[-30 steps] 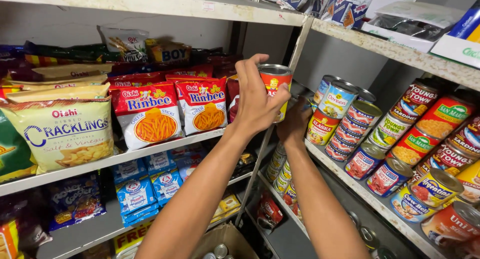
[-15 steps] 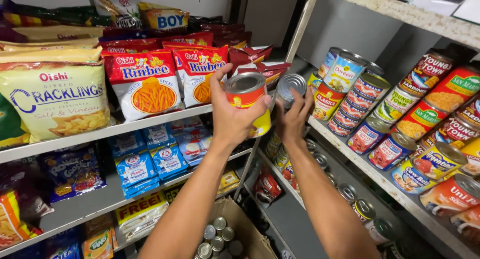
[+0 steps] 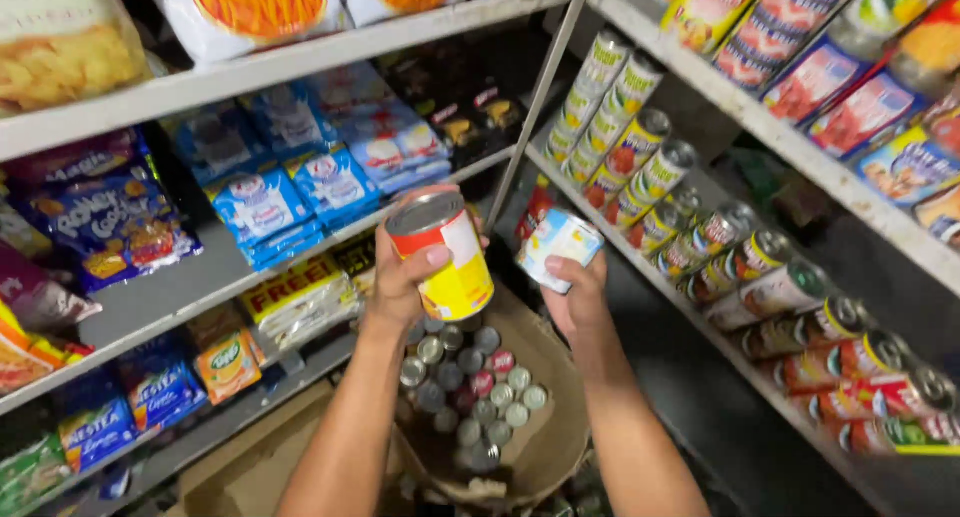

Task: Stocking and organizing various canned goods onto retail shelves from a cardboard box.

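A red-yellow can (image 3: 442, 257) is gripped by the left hand (image 3: 405, 277), a blue-white can (image 3: 557, 247) by the right hand (image 3: 578, 292), above a part-filled box (image 3: 560, 417); shelf cans (image 3: 640, 167) remain.

Glossy metal can (image 3: 445, 257), matt cardboard box (image 3: 545, 437), shiny plastic packets (image 3: 300, 187).

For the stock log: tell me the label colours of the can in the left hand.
Red on top, yellow below, on the can in the left hand; head view.

Red-and-yellow can (image 3: 443, 260) in left hand (image 3: 405, 282), pale can (image 3: 557, 247) in right hand (image 3: 578, 295), above box of cans (image 3: 560, 417)
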